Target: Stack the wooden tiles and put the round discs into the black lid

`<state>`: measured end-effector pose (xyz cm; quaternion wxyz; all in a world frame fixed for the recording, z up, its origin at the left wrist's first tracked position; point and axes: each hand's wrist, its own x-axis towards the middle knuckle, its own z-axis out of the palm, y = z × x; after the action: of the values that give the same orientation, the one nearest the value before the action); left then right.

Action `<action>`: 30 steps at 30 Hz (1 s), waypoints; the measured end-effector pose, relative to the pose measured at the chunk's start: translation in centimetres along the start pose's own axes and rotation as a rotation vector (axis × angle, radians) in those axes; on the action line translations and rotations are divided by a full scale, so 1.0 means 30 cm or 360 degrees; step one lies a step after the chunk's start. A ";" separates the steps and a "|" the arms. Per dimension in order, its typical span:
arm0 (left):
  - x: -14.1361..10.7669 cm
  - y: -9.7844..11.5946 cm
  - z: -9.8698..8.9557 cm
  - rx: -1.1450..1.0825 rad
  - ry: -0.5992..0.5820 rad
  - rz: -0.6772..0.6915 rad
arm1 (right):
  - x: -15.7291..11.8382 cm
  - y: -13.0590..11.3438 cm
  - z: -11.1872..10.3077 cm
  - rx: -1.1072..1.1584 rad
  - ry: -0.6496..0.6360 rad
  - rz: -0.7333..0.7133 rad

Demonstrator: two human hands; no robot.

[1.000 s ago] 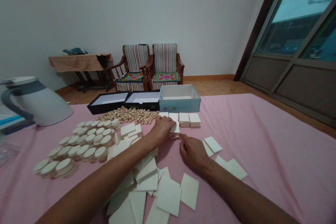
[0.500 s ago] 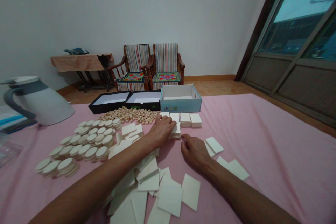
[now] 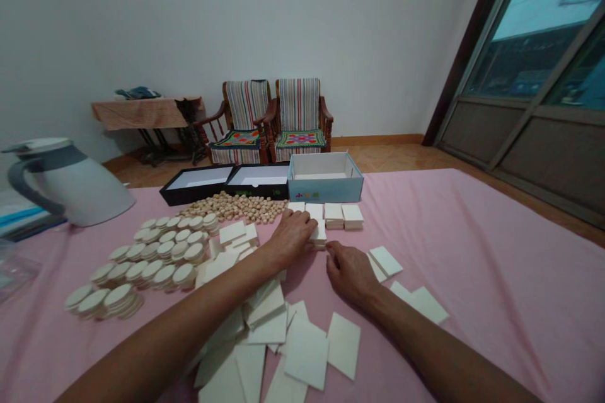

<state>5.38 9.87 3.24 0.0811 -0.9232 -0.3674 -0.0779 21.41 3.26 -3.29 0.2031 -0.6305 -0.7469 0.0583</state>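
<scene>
Tile stack (image 3: 320, 238) lies partly hidden by arched left hand (image 3: 293, 233), reaching toward one o'clock; right hand (image 3: 352, 271) curls toward eleven; I cannot tell either grip.

Square-tile stack (image 3: 320, 234) partly out of sight behind the left fingers (image 3: 305, 220)

A single head view is looking forward and slightly down, taking in close hands (image 3: 293, 236) low and distant chairs (image 3: 299, 113) upper centre.
</scene>
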 end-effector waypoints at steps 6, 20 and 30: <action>-0.074 0.018 -0.067 -0.0141 0.0189 -0.0065 | 0.001 0.001 -0.007 0.0031 -0.0037 0.0055; -0.381 0.038 -0.087 -0.0448 0.0590 -0.0127 | 0.048 0.048 -0.190 0.0159 -0.0120 0.0057; -0.429 0.029 -0.015 -0.0579 0.0751 -0.0209 | -0.065 0.313 -0.329 -0.0025 -0.0671 -0.0202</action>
<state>-3.30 0.60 0.97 -0.0076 -0.8533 -0.3773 -0.3599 33.99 1.57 2.02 0.0408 -0.5577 -0.8114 0.1700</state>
